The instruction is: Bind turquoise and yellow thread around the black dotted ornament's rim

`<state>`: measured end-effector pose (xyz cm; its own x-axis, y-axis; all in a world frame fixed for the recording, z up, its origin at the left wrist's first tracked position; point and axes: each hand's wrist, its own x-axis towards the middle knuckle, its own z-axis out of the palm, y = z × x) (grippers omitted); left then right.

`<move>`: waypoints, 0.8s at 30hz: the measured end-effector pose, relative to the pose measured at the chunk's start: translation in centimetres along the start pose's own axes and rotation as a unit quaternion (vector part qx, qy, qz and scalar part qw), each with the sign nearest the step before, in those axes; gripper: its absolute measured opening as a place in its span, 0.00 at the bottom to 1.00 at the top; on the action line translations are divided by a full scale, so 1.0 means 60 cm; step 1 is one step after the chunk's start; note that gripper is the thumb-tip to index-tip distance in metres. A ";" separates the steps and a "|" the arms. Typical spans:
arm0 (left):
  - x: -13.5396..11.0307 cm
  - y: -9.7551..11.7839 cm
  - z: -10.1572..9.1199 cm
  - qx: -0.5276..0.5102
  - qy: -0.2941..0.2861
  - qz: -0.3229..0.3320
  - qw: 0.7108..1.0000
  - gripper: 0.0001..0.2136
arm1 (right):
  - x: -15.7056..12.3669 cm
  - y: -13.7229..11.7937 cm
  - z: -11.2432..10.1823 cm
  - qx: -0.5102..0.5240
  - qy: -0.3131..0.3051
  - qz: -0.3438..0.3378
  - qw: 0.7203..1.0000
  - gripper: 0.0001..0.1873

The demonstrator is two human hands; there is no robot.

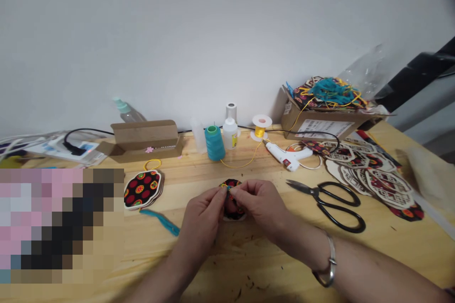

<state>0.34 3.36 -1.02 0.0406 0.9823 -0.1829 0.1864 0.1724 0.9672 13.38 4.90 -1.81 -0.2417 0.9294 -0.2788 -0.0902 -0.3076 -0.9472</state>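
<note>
My left hand (pixel 204 215) and my right hand (pixel 261 206) meet near the middle of the table, thumbs and forefingers closed in a pinch. Between the fingertips runs a thin yellow cord (pixel 223 185), with a bit of teal beside it. Directly beneath lies a dark, red-patterned fabric ornament (pixel 232 210), partly covered by my fingers. To the left rests a similar stack of patterned ornaments (pixel 142 189) with a yellow loop on top and a teal tassel (pixel 161 221) below. Large black-handled scissors (pixel 314 192) lie open to the right.
Along the wall stand a teal thread cone (pixel 214 144), a white glue bottle (pixel 230 133), a yellow cord spool (pixel 260 130) and an open cardboard box (pixel 145 138). A white glue gun (pixel 289 155), fretwork pieces (pixel 377 170) and a filled carton (pixel 320 123) are at right.
</note>
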 end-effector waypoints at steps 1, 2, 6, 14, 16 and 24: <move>0.000 -0.001 0.000 0.003 -0.005 0.003 1.000 0.15 | 0.000 0.000 0.000 -0.002 -0.003 -0.001 1.000 0.12; 0.000 -0.001 -0.001 0.004 -0.008 0.005 1.000 0.15 | 0.000 0.000 0.000 -0.005 -0.005 -0.002 1.000 0.12; 0.001 0.001 -0.001 -0.008 0.001 -0.007 1.000 0.13 | 0.002 -0.002 -0.001 -0.031 0.020 0.005 0.999 0.11; 0.005 -0.007 0.000 -0.027 -0.004 -0.022 0.999 0.11 | 0.001 -0.009 -0.004 -0.159 0.069 -0.064 0.983 0.07; 0.004 -0.007 -0.001 -0.018 -0.008 -0.013 1.000 0.11 | -0.001 -0.008 -0.006 -0.191 0.069 -0.092 0.975 0.07; -0.003 -0.005 0.001 0.029 -0.026 0.025 0.999 0.12 | -0.004 -0.001 -0.020 -0.397 0.064 -0.280 0.872 0.06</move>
<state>0.32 3.14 -1.26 0.1012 0.9843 -0.1444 0.2391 0.1168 0.9639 14.59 4.96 -1.86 -0.2595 0.9193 0.2960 0.5506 0.3926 -0.7367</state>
